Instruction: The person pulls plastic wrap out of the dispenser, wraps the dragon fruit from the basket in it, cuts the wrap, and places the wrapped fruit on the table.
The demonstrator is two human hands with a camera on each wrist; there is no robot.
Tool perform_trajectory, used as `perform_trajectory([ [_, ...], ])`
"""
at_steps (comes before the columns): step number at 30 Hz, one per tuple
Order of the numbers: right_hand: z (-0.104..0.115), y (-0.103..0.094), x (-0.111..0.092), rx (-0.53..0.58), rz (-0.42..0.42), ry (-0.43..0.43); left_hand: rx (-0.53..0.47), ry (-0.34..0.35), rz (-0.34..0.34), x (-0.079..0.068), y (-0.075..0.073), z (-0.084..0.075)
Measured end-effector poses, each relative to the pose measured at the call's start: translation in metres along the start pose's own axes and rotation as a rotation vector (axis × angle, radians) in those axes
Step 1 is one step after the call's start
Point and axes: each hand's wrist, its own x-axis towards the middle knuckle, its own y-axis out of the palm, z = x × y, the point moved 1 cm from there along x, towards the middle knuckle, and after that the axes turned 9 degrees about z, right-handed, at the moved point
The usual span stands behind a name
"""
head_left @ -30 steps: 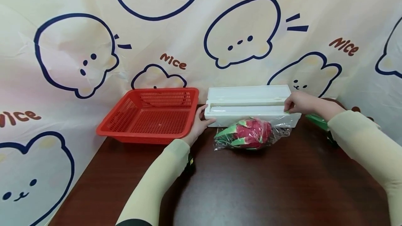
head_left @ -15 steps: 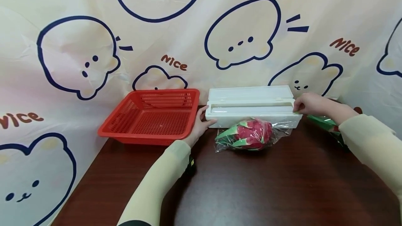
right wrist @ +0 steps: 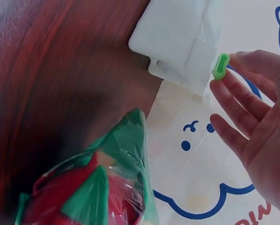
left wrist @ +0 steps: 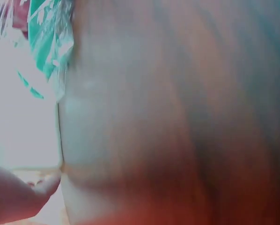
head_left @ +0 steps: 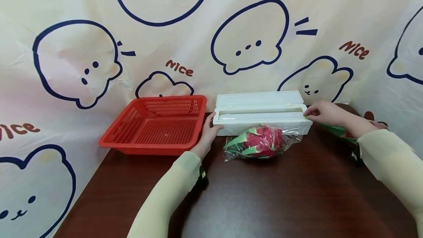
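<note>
A white cling film dispenser (head_left: pixel 261 122) with its lid raised stands at the back of the table. My left hand (head_left: pixel 206 137) holds its left end, the thumb (left wrist: pixel 48 185) on the front face. At the right end, my right hand (head_left: pixel 325 113) pinches a small green slide cutter (right wrist: pixel 221 66) between thumb and fingertips. A dragon fruit (head_left: pixel 264 140) with green leaf tips lies right before the dispenser, under clear film that runs up to the dispenser's front. In the left wrist view, crinkled film (left wrist: pixel 51 51) covers its green tips.
A red plastic basket (head_left: pixel 152 143) stands left of the dispenser, near my left hand. Another red-and-green fruit (right wrist: pixel 88 187) in film lies beyond the dispenser's right end, partly behind my right arm. A printed cloth (head_left: pixel 185 39) hangs close behind.
My right hand has slid right along the dispenser to its right end, with the slide cutter. The left hand keeps its hold. The view has shifted slightly.
</note>
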Motion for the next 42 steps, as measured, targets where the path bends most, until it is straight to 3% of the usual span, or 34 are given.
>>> perform_trajectory([
  [2, 0.002, 0.001, -0.001, -0.001, -0.013, 0.015, 0.073, 0.046, -0.024, -0.002, 0.001, -0.001],
  [4, 0.002, 0.002, -0.004, 0.006, -0.027, 0.041, 0.215, 0.11, -0.024, -0.004, 0.002, -0.002],
  [9, 0.001, 0.009, -0.01, 0.055, -0.064, 0.106, 0.588, 0.296, 0.047, -0.008, 0.005, -0.009],
  [14, 0.001, 0.022, -0.006, 0.102, -0.09, 0.111, 0.731, 0.397, 0.101, -0.007, 0.004, -0.011],
  [20, 0.0, 0.033, 0.002, 0.052, -0.162, 0.1, 0.74, 0.444, 0.074, -0.002, 0.001, -0.01],
  [30, 0.007, 0.039, -0.003, -0.063, -0.258, 0.057, 0.713, 0.402, 0.03, -0.002, 0.0, -0.013],
  [37, 0.016, 0.035, -0.007, -0.036, -0.235, 0.036, 0.681, 0.433, 0.122, -0.018, 0.005, -0.019],
  [42, 0.026, 0.035, -0.009, 0.072, -0.189, 0.041, 0.581, 0.359, 0.227, -0.029, 0.008, -0.024],
])
